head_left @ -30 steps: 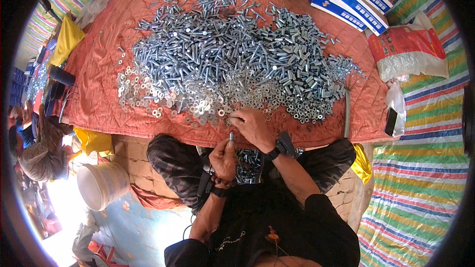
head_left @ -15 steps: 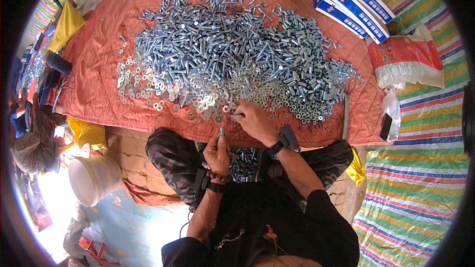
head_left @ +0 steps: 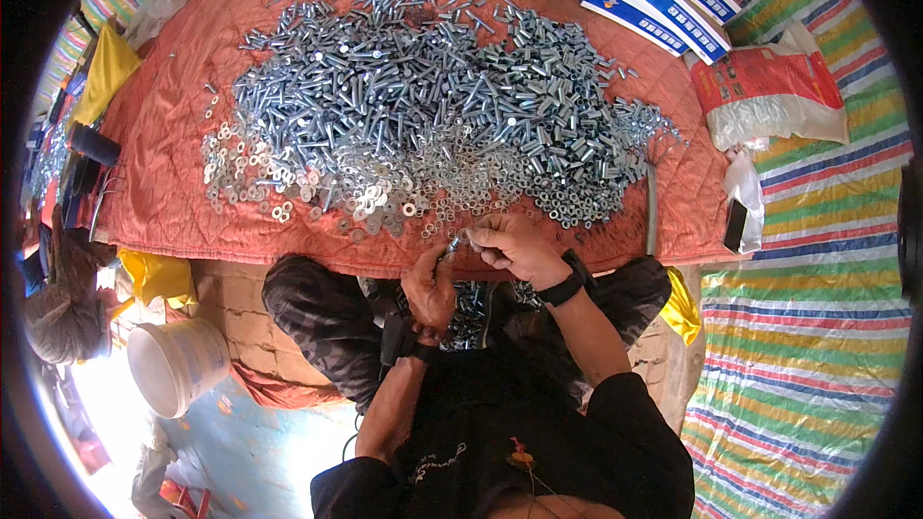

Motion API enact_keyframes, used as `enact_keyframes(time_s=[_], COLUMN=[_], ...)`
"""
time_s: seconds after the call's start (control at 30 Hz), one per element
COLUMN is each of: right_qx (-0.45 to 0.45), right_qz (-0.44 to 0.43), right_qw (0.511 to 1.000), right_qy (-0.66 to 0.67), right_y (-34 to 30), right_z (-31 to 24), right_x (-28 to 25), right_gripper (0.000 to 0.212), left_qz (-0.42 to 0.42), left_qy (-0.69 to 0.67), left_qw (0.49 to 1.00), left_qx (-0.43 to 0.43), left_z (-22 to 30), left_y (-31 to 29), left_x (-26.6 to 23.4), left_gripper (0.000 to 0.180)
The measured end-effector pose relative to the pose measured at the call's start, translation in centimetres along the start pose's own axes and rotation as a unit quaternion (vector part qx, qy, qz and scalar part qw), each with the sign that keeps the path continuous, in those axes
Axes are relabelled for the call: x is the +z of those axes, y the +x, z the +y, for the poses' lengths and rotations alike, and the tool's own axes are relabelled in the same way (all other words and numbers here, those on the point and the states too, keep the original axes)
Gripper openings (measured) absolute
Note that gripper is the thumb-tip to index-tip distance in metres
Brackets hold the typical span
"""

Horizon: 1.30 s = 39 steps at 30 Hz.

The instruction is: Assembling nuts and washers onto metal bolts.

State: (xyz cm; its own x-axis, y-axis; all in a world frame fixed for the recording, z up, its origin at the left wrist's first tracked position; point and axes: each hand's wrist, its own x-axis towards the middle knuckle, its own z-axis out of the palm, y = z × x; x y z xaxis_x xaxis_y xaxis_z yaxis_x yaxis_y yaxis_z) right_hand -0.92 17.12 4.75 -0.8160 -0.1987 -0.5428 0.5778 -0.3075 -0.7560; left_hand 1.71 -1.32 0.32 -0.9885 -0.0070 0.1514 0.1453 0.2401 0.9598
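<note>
My left hand point(head_left: 429, 290) is closed round a metal bolt point(head_left: 449, 248), whose end sticks up past the thumb and fingers. Close against that end, my right hand point(head_left: 519, 250) pinches a small pale piece that looks like a washer; the fingertips partly hide it. Just beyond my hands, loose washers point(head_left: 385, 194) lie along the near edge of a big heap of bolts point(head_left: 346, 86). To the right of the washers are hex nuts point(head_left: 575, 209) and short metal sleeves point(head_left: 538, 86).
A red quilted cloth point(head_left: 154, 183) lies under the hardware. Blue and white boxes point(head_left: 663, 0) and a red and white bag point(head_left: 769, 96) are at the far right. More hardware point(head_left: 468, 312) sits between my legs. A white bucket point(head_left: 178, 365) stands at the left.
My right hand has moved from the washers back toward me and now meets the bolt in my left hand. The bolt has tilted to the right. The whole view has shifted slightly.
</note>
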Motion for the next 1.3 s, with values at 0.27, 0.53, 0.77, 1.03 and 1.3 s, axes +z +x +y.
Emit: enact_keyframes(time_s=[0.27,0.53,0.77,1.03,1.3], right_qx=[-0.002,-0.070,-0.130,-0.366,-0.329], right_qz=[0.029,0.053,0.191,0.347,0.288], right_qw=[0.999,0.996,0.967,0.729,0.666], right_qy=[0.043,-0.007,-0.104,-0.462,-0.604], right_y=[-1.0,-0.9,-1.4,1.5,4.5], right_z=[0.5,0.9,0.3,-0.1,-0.1], right_x=[-0.6,0.0,-1.6,-8.9,-6.6], right_gripper=[0.015,0.020,0.023,0.016,0.029], left_qz=[-0.016,-0.046,-0.049,-0.068,-0.056], left_qy=[-0.002,0.003,-0.036,-0.083,-0.042], left_qw=[0.999,0.998,0.998,0.994,0.997], left_qx=[0.050,0.045,0.019,-0.014,0.021], left_z=[0.8,0.4,-0.1,0.5,0.5], left_y=[0.3,0.0,-0.2,0.3,1.0], left_x=[1.0,1.7,1.8,2.2,2.7], left_gripper=[0.015,0.017,0.018,0.016,0.017])
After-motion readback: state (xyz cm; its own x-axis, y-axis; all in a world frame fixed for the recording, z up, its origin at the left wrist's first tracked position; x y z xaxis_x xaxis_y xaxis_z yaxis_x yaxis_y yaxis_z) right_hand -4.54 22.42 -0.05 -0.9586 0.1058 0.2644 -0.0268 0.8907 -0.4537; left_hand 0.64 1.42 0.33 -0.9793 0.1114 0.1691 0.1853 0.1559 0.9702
